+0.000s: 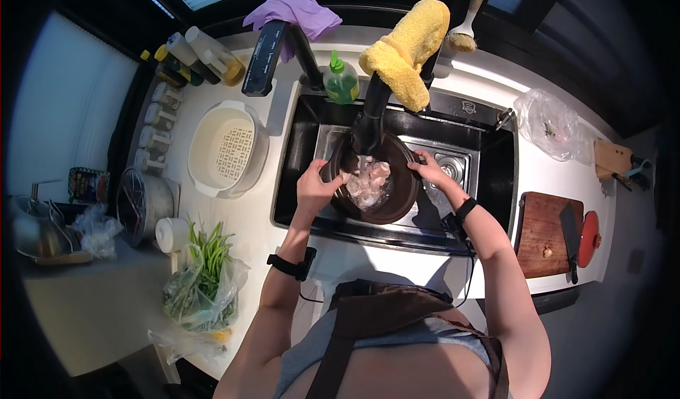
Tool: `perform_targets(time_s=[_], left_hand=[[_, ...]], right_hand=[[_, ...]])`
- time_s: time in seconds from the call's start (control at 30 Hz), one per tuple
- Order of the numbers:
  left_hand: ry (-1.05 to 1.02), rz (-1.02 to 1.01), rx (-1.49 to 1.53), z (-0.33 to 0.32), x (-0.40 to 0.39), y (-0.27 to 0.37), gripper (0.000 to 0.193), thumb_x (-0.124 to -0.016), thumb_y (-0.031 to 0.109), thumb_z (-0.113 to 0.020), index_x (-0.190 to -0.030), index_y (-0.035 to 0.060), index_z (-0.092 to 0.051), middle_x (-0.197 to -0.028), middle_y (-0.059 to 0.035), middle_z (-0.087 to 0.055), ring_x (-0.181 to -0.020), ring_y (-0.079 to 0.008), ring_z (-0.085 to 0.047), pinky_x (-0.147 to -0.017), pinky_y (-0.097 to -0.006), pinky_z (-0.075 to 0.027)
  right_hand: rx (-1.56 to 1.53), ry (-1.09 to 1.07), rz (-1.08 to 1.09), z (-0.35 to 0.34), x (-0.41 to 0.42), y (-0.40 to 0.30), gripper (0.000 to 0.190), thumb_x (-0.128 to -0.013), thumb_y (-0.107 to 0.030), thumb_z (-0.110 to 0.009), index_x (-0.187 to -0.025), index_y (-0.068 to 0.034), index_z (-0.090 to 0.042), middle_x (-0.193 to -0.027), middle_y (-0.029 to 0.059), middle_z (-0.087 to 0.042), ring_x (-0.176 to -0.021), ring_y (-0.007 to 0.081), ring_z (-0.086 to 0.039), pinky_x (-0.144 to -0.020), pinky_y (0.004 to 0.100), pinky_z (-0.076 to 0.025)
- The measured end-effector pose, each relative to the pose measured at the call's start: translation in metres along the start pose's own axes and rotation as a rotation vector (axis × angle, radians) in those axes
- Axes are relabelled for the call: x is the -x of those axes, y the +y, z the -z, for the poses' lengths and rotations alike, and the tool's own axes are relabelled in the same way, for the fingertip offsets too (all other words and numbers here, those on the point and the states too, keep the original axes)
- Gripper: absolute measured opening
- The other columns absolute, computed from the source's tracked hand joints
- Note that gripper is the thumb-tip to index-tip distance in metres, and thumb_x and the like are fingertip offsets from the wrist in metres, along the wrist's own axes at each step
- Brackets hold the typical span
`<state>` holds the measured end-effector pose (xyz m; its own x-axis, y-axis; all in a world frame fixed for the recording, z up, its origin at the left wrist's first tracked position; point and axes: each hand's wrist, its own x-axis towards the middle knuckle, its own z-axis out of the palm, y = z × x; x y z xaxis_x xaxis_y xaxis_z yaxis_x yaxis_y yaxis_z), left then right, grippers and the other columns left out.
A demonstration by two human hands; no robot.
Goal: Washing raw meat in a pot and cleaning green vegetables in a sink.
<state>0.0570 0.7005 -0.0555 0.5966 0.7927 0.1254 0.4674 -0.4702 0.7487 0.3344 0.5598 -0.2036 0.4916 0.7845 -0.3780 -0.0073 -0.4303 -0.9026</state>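
Both of my hands grip a dark brown pot point(399, 197) by opposite sides of its rim, over the black sink point(491, 160). My left hand point(315, 186) has its thumb over the near-left rim; my right hand point(429, 169) holds the right side. Pale pink pieces of raw meat point(366, 181) lie in water inside the pot. Directly above them is the black faucet point(370, 128), its spout reaching over the pot, and water appears to run from it. Part of the pot's far side is hidden behind the faucet.
A yellow cloth point(404, 53) drapes the faucet, beside a green soap bottle point(341, 83). Left of the sink stand a white colander basket point(204, 149) and bagged green vegetables point(210, 271). To the right, a cleaver point(568, 234) lies on a wooden cutting board point(542, 218) near a red lid point(588, 239).
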Motion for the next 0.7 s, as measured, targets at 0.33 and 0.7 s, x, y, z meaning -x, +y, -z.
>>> perform_targets(time_s=[0.33,0.7], left_hand=[[0.069,0.100,-0.060,-0.022,-0.002,-0.005,0.039,-0.064,0.026,-0.069,-0.091,0.0026,-0.054,-0.079,-0.0138,-0.060,-0.077,-0.0273,-0.060,-0.072,-0.0333,-0.046],[0.143,0.004,-0.028,-0.042,-0.011,-0.014,0.039,-0.067,0.026,-0.066,-0.094,0.0017,-0.052,-0.083,-0.0178,-0.060,-0.082,-0.0333,-0.060,-0.072,-0.0380,-0.046]], right_hand=[[0.682,0.498,0.451,-0.053,0.026,-0.047,0.051,-0.080,-0.030,-0.058,-0.119,0.001,-0.044,-0.105,0.0217,-0.055,-0.097,0.0311,-0.054,-0.085,0.0382,-0.041],[-0.670,-0.067,-0.232,-0.141,0.017,-0.105,0.024,-0.087,-0.029,-0.053,-0.088,-0.006,-0.057,-0.073,0.0009,-0.055,-0.058,0.0110,-0.053,-0.059,0.0216,-0.048]])
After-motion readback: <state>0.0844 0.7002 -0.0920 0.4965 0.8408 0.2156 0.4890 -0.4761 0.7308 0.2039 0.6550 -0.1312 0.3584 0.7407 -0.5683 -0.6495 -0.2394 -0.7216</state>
